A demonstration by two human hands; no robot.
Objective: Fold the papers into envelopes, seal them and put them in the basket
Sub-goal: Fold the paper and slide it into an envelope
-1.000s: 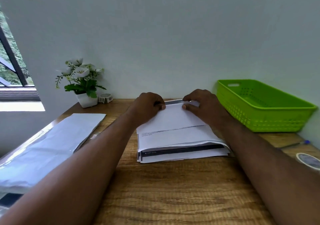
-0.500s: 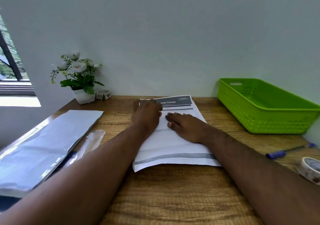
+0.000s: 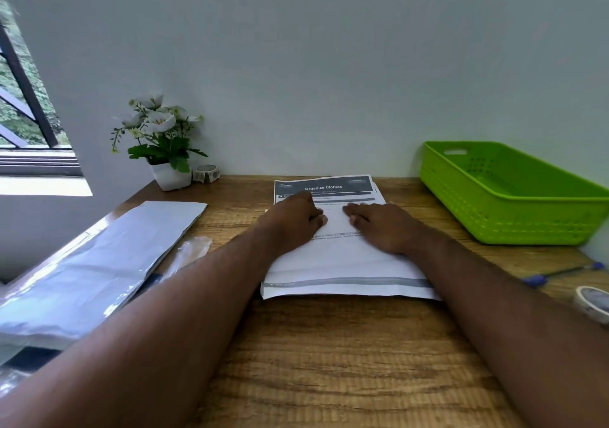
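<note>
- Near edge of the surface (image 3: 329, 361): bare wood, with both forearms reaching across it toward the middle.
- Middle: the papers (image 3: 346, 262) lie as a flat stack, a grey band along their near edge and a dark printed header at the far end.
- The left hand (image 3: 293, 221) rests palm down on the stack, its fingers bent a little at the tips, holding nothing.
- The right hand (image 3: 382, 226) lies flat beside it, fingers straight and pressing the sheet; the two hands are close but apart.
- Step in hand, as I judge it: smoothing the top sheet before a fold. No fold, seal or finished envelope shows yet, so the task looks early.
- Next move probably calls for lifting one edge of the top sheet alone, bringing it over squarely and pressing a crease.
- Right edge: a tape roll (image 3: 593, 302) and pen (image 3: 560, 274), handy for sealing.
- Far right corner: the basket (image 3: 514, 216), with nothing visible inside.
</note>
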